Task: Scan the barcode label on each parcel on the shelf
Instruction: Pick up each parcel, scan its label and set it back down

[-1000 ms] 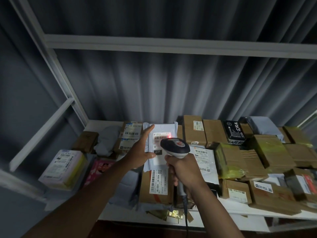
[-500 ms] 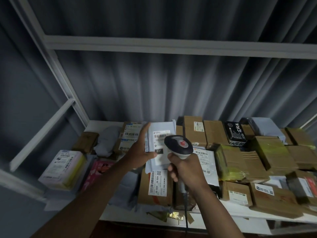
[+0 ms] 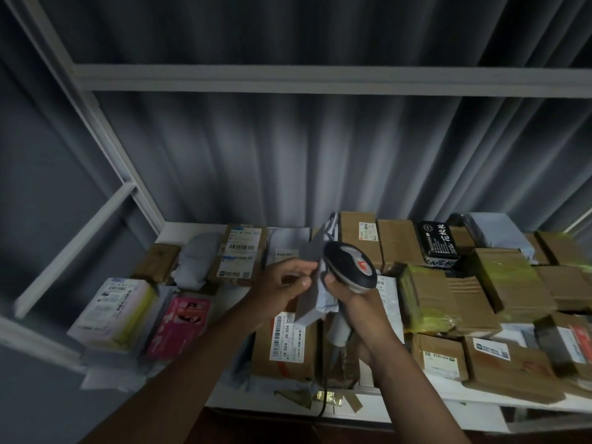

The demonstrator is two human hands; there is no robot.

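My left hand (image 3: 282, 280) pinches a grey poly-bag parcel (image 3: 312, 299), held up and turned so that its label faces away from me. My right hand (image 3: 347, 299) grips the handle of a black and grey barcode scanner (image 3: 349, 265), whose head is right beside the bag; some of its fingers also touch the bag. Just below lies a brown box with a white J6-S04 barcode label (image 3: 286, 338). Further parcels cover the white shelf (image 3: 179, 230).
At the left lie a white and yellow parcel (image 3: 113, 312), a pink packet (image 3: 179, 325) and a labelled carton (image 3: 242, 251). Several brown cartons (image 3: 448, 299) and a black box (image 3: 437, 243) fill the right side. A white frame post (image 3: 105, 136) rises at left.
The scanner's red light has gone out. The grey bag, earlier held with its label facing me, has been turned round and is now between both hands. The view has shifted slightly.
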